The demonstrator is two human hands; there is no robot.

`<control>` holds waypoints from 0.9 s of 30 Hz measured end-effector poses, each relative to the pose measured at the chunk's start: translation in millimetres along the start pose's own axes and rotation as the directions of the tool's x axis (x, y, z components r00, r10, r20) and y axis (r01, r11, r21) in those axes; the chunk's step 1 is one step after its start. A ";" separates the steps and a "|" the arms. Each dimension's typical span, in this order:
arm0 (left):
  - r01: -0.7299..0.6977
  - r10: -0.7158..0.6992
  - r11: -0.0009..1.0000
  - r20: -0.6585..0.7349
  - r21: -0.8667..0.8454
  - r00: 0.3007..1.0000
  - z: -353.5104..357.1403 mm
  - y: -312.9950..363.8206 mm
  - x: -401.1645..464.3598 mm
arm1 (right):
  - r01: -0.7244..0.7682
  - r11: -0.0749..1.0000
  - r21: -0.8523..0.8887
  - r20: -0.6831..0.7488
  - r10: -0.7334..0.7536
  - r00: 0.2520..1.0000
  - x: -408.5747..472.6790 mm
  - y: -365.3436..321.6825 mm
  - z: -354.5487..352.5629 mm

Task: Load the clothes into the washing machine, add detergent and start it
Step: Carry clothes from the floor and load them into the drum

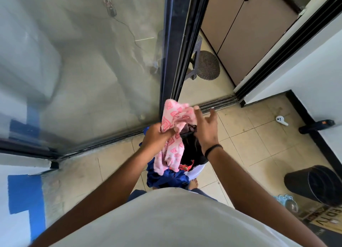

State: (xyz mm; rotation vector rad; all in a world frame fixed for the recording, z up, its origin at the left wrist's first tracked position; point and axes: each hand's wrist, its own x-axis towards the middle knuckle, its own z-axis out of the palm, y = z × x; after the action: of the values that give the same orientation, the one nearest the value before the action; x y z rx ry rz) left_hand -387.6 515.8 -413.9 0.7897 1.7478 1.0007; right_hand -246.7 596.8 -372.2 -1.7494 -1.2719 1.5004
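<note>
A pink patterned cloth is gripped in the left hand, hung lengthwise above the white laundry basket; the right hand, fingers spread and empty, is held just beside it.

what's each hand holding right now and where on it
The left hand grips the pink patterned cloth bunched around its middle, both ends hanging free. The right hand holds nothing, fingers spread beside the cloth.
</note>
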 end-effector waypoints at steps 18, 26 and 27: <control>-0.210 0.207 0.977 0.099 0.022 0.973 -26.8 22.6 -23.6 | 0.174 0.983 -0.064 0.347 -0.141 0.927 -4.6 -5.5 -7.7; -0.169 0.167 0.985 0.041 0.046 0.985 -2.0 20.3 -33.3 | -0.341 0.889 0.306 0.632 0.078 0.771 1.5 -13.8 -11.7; -0.151 0.151 0.988 -0.013 0.027 0.988 2.5 22.5 -32.0 | -0.256 0.927 0.273 0.581 0.053 0.812 3.6 -12.7 -13.5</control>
State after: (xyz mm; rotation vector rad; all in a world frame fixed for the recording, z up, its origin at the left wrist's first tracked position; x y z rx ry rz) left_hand -372.4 499.9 -381.5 0.9447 1.7367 1.0880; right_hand -238.2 608.1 -359.8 -1.2407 -1.0393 2.3028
